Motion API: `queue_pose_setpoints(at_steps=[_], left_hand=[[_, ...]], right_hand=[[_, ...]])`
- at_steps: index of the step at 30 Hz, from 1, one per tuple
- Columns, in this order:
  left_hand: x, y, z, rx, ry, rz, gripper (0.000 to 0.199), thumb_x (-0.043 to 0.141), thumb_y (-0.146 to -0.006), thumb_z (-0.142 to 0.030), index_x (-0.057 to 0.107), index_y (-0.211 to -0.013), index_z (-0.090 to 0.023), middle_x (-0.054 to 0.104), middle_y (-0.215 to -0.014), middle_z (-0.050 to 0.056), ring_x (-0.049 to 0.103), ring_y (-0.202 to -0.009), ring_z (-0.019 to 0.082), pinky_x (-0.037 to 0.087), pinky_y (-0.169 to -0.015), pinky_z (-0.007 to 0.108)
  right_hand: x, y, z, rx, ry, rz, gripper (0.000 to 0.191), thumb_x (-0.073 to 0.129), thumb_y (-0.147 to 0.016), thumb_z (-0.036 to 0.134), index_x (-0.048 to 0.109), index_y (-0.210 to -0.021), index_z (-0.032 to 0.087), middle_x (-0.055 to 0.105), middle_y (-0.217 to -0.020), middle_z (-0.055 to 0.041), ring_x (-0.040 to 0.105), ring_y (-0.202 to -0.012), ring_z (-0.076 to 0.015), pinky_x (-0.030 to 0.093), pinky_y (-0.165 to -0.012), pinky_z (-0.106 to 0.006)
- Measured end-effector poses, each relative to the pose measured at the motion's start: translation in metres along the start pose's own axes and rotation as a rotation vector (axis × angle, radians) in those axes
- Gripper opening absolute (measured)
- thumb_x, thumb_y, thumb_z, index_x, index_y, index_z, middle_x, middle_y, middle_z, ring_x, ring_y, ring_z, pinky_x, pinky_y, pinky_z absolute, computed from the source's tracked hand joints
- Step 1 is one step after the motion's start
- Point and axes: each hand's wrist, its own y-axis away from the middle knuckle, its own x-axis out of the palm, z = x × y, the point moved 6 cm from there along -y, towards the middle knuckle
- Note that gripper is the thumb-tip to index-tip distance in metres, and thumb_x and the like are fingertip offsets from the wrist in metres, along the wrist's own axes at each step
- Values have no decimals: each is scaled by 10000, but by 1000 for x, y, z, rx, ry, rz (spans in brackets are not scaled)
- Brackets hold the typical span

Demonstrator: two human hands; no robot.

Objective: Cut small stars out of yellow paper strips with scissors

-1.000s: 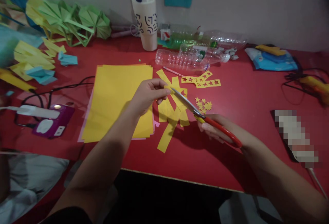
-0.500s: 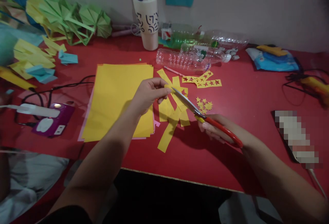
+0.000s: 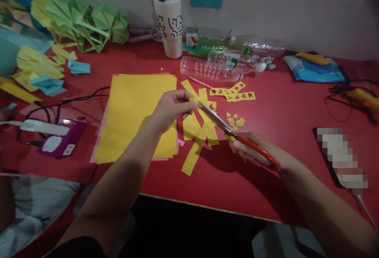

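Observation:
Between thumb and fingers, my left hand (image 3: 174, 108) pinches a small piece of yellow paper (image 3: 194, 101). My right hand (image 3: 248, 147) grips a pair of scissors (image 3: 217, 118) with red handles; the blade tips reach up to the paper at my left fingertips. Under the blades lie several loose yellow paper strips (image 3: 192, 159), overlapping on the red table. Small yellow paper stars (image 3: 235, 120) are heaped just right of the blades. Behind them rest yellow strips with star-shaped holes (image 3: 241, 96). A stack of yellow sheets (image 3: 136, 112) lies beneath and left of my left forearm.
Clear plastic bottles (image 3: 210, 68) and a white tumbler (image 3: 173, 25) stand or lie along the wall. A pencil (image 3: 199, 82) lies before the bottles. Folded green paper shapes (image 3: 77, 21) fill the back left, above a purple power strip (image 3: 62, 137). A phone (image 3: 340, 159) is at right.
Almost nothing differs. Both hands and the scissors stay nearly in place, the red handles shifting very slightly.

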Motion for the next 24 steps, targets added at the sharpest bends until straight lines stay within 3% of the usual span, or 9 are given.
queue_pose_setpoints(at_steps=[24], left_hand=[[-5, 1, -2, -36, -25, 9, 78, 680, -609, -172, 606, -604, -147, 527, -488, -30, 404, -412, 31, 297, -399, 181]], right_hand=[[-1, -1, -6, 35, -14, 3, 611, 554, -767, 808, 463, -661, 213, 355, -433, 96, 308, -327, -49, 287, -336, -209]])
